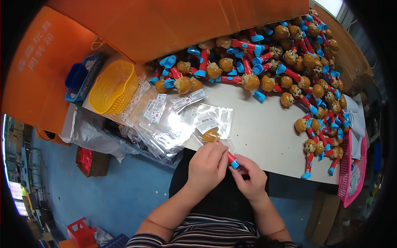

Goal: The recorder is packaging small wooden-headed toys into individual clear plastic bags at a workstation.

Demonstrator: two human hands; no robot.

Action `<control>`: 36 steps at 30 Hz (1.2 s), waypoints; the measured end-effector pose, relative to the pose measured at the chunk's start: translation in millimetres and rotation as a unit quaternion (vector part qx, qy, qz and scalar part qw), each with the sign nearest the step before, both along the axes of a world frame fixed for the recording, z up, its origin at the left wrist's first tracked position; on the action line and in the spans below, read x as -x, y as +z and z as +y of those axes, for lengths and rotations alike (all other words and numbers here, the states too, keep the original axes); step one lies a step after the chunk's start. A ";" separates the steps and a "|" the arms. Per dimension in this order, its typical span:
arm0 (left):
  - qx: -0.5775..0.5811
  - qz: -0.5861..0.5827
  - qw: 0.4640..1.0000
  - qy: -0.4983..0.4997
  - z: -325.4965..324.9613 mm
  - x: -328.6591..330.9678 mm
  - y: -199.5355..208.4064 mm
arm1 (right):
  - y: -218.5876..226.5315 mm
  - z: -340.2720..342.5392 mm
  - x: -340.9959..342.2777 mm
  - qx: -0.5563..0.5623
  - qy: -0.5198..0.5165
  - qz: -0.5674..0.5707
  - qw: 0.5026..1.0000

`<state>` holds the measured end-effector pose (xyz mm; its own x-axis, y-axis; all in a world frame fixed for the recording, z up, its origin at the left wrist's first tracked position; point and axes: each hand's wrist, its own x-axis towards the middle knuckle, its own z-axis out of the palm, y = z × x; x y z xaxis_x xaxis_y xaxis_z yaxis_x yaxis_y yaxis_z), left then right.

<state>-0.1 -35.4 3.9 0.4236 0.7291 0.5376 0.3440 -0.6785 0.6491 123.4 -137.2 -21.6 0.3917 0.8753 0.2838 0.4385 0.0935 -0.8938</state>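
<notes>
Between my hands is a toy (232, 158) with a brown round head, a red stick-like body and a blue foot-shaped end. Its brown head lies at the table's front edge, in or under a clear plastic bag (225, 118) with a white label inside. My left hand (208, 164) is closed at the near edge of the bag, beside the red body; its fingertips are partly hidden. My right hand (251, 178) pinches the blue end of the toy between thumb and fingers.
Many similar toys (250, 82) are heaped across the back and right of the white table (264, 136). Flat clear bags and labels (159, 109) lie left, near a yellow basket (111, 89) and a blue basket (84, 78). A pink basket (351, 165) stands at right; orange board (178, 25) rises behind.
</notes>
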 end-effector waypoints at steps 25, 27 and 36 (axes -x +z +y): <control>0.018 0.020 0.999 -0.043 -8.7 0.7 1.8 | -12.2 2.7 -5.1 -0.070 -0.153 -0.271 0.948; 0.016 0.027 0.999 -0.043 -9.5 -0.1 0.5 | -11.4 3.8 -6.6 -0.055 -0.152 -0.271 0.949; -0.005 0.030 0.999 -0.033 -3.5 2.8 2.1 | -4.4 32.8 -5.5 -0.068 -0.115 -0.291 0.947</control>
